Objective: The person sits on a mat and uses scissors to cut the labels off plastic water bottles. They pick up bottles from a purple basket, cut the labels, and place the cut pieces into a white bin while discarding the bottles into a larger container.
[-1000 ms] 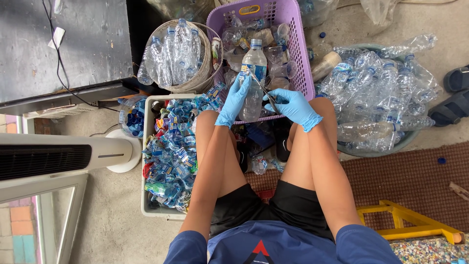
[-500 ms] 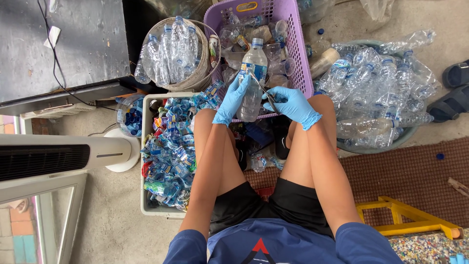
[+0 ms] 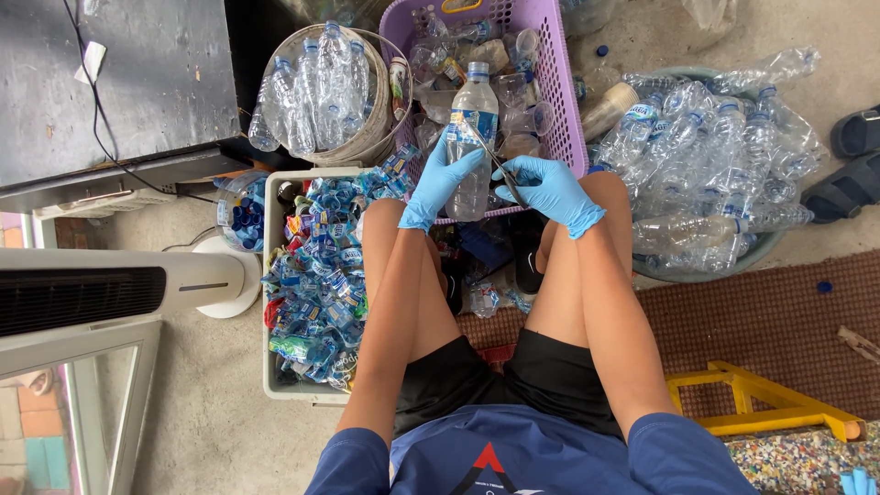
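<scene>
My left hand (image 3: 443,174), in a blue glove, grips a clear plastic bottle (image 3: 471,124) with a blue cap and a blue label, held upright over my knees. In my right hand (image 3: 548,186), also blue-gloved, is a thin metal blade (image 3: 495,161) whose tip lies against the bottle's label. Right behind the bottle stands a purple basket (image 3: 561,110) full of crushed clear bottles and cups.
A grey bin (image 3: 271,302) on my left holds several torn blue labels. A round bucket (image 3: 367,137) of clear bottles stands behind it. A teal basin (image 3: 761,247) of bottles is at my right, a white fan (image 3: 119,289) at far left, a yellow frame (image 3: 770,403) lower right.
The bottle and both hands have held their place over the knees; the blade now rests across the label. The view has shifted only slightly.
</scene>
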